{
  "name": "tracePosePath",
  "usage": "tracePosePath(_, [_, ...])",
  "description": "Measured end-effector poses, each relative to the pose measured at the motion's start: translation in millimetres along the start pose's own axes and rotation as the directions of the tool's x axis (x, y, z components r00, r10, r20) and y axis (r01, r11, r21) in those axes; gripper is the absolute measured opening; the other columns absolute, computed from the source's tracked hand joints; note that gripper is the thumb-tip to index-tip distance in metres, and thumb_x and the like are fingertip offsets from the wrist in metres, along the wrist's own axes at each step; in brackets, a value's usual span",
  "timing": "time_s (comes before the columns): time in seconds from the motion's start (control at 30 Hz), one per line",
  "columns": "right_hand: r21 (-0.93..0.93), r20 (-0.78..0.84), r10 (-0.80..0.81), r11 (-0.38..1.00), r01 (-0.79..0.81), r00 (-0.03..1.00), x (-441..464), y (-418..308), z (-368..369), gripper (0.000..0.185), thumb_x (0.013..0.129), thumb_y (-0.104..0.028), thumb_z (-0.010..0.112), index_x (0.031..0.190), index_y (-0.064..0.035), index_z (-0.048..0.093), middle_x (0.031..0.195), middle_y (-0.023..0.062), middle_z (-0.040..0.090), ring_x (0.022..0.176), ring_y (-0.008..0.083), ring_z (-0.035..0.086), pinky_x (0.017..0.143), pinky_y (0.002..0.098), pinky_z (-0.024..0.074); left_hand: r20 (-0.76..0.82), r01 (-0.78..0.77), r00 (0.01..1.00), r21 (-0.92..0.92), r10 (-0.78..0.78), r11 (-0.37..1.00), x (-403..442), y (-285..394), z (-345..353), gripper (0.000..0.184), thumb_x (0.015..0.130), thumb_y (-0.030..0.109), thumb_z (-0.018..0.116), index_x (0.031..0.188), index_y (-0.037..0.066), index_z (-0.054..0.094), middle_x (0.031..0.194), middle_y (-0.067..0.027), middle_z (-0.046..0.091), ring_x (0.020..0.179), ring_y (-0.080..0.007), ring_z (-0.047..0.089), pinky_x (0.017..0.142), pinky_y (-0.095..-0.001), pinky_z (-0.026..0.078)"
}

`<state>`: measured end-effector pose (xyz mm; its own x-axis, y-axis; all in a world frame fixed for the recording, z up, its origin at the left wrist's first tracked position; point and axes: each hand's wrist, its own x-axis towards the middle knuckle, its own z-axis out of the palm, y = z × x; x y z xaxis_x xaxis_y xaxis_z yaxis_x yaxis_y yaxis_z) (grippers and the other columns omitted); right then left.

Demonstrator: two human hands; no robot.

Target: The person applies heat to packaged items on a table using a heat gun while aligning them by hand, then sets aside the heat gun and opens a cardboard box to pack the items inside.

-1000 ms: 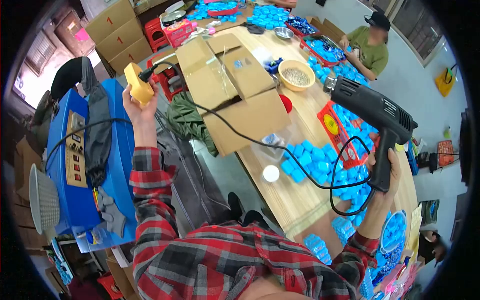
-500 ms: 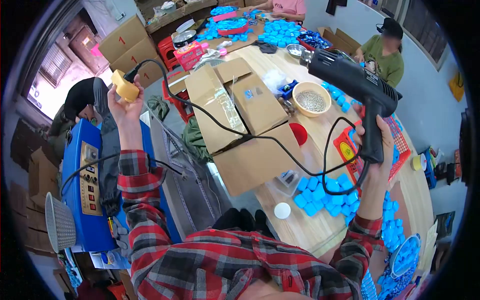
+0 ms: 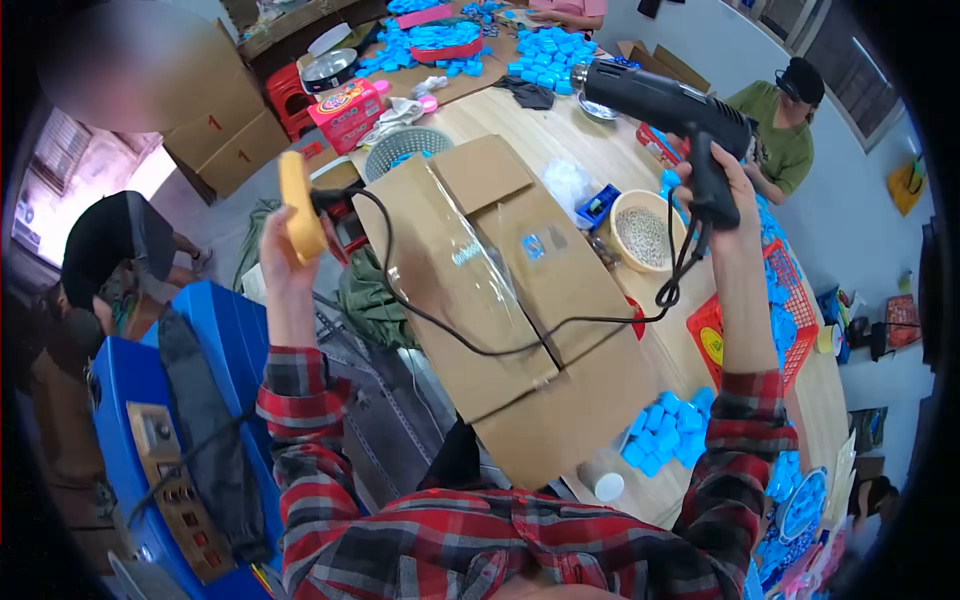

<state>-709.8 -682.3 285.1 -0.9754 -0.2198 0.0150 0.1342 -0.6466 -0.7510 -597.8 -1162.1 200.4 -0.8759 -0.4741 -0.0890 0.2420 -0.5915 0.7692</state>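
Observation:
My right hand (image 3: pixel 722 190) is wrapped round the handle of a black heat gun (image 3: pixel 665 105), held up over the table with its metal nozzle pointing left. A black cord (image 3: pixel 480 350) runs from its handle, loops over the cardboard box (image 3: pixel 470 270) and ends at a plug (image 3: pixel 335 197). That plug sits at a yellow power socket block (image 3: pixel 300 208), which my left hand (image 3: pixel 285 240) grips, raised left of the box. The box's flaps lie folded over, with clear tape along a seam. My left fingers are partly hidden behind the block.
Blue plastic pieces (image 3: pixel 665 435) lie heaped on the wooden table (image 3: pixel 500 115), near a bowl of small beads (image 3: pixel 640 232) and a red basket (image 3: pixel 795 320). A blue machine (image 3: pixel 225 350) stands at left. Co-workers (image 3: pixel 785 130) sit round the table; another person (image 3: pixel 120 240) bends down at left.
The view has shifted. The yellow block has turned edge-on and moved right, closer to the box. The heat gun has moved left and slightly up, and its cord now hangs bunched below the handle.

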Motion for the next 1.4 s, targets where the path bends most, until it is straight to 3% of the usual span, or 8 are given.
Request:
tracePosePath(0.2, [-0.196,-0.013,0.076,0.978,-0.077,0.997,133,52,0,0.041,0.086,-0.018,0.052,0.118,0.0070,0.044,0.112,0.0196,0.058,0.071,0.0181,0.059,0.046,0.0238,0.0446,-0.064,0.277,0.960,0.096,-0.271,0.956,47,-83,-27,0.045,0.073,0.018,0.059,0.112,-0.002,0.050,0.092,-0.0131,0.060,0.065,-0.0202,0.059,0.056,-0.0252,0.048])
tracePosePath(0.33, [-0.291,-0.071,0.103,0.949,-0.119,0.992,205,97,-27,0.041,0.085,-0.017,0.054,0.116,0.0078,0.045,0.108,0.0180,0.060,0.071,0.0171,0.061,0.047,0.0233,0.0458,-0.007,0.205,0.977,0.303,-0.213,0.931,34,-112,-21,0.047,0.072,0.010,0.058,0.115,-0.003,0.047,0.098,-0.0138,0.056,0.081,-0.0167,0.054,0.070,-0.0230,0.043])
tracePosePath(0.43, [-0.375,-0.109,0.043,0.923,-0.082,0.993,241,133,-44,0.039,0.084,-0.017,0.055,0.114,0.0069,0.047,0.100,0.0166,0.063,0.068,0.0196,0.063,0.049,0.0239,0.0471,0.017,0.204,0.975,0.312,-0.220,0.928,34,-111,-19,0.049,0.073,0.009,0.057,0.118,-0.004,0.043,0.097,-0.0150,0.055,0.077,-0.0175,0.055,0.066,-0.0236,0.045])
tracePosePath(0.6, [-0.230,-0.214,0.117,0.959,-0.167,0.970,299,199,-98,0.034,0.081,-0.014,0.057,0.109,0.0059,0.050,0.086,0.0146,0.064,0.065,0.0250,0.063,0.051,0.0272,0.0495,0.010,0.202,0.974,0.406,-0.225,0.891,34,-114,-12,0.049,0.076,0.016,0.048,0.120,-0.003,0.037,0.095,-0.0167,0.054,0.060,-0.0221,0.059,0.056,-0.0266,0.050])
tracePosePath(0.77, [-0.250,-0.324,0.189,0.928,-0.277,0.927,325,251,-139,0.030,0.081,-0.012,0.057,0.105,0.0056,0.053,0.085,0.0141,0.063,0.061,0.0252,0.063,0.052,0.0299,0.0500,0.011,0.187,0.978,0.393,-0.208,0.900,36,-118,-14,0.062,0.072,0.023,0.057,0.123,-0.003,0.034,0.098,-0.0186,0.056,0.063,-0.0210,0.060,0.055,-0.0255,0.052])
tracePosePath(1.13, [-0.309,-0.245,0.303,0.876,-0.371,0.921,356,309,-178,0.025,0.082,-0.018,0.058,0.095,0.0038,0.057,0.079,0.0125,0.062,0.060,0.0222,0.061,0.051,0.0289,0.0477,-0.037,0.140,0.990,0.488,-0.140,0.861,31,-125,-1,0.069,0.071,0.035,0.060,0.124,-0.002,0.034,0.098,-0.0193,0.056,0.064,-0.0209,0.062,0.057,-0.0246,0.053])
tracePosePath(1.27, [-0.794,-0.339,0.201,0.462,-0.394,0.919,365,316,-200,0.025,0.083,-0.023,0.058,0.086,0.0015,0.059,0.078,0.0121,0.062,0.064,0.0206,0.060,0.055,0.0303,0.0472,-0.021,0.134,0.990,0.489,-0.142,0.862,32,-126,-4,0.070,0.071,0.035,0.060,0.124,-0.002,0.033,0.098,-0.0198,0.056,0.062,-0.0211,0.062,0.057,-0.0243,0.053])
tracePosePath(1.4, [-0.934,-0.260,0.029,0.244,-0.259,0.965,364,322,-199,0.030,0.083,-0.028,0.057,0.083,0.0019,0.060,0.077,0.0138,0.062,0.069,0.0237,0.060,0.060,0.0330,0.0474,-0.027,0.135,0.990,0.477,-0.140,0.869,33,-125,-3,0.070,0.071,0.033,0.061,0.124,-0.002,0.034,0.098,-0.0190,0.056,0.061,-0.0210,0.061,0.056,-0.0238,0.053])
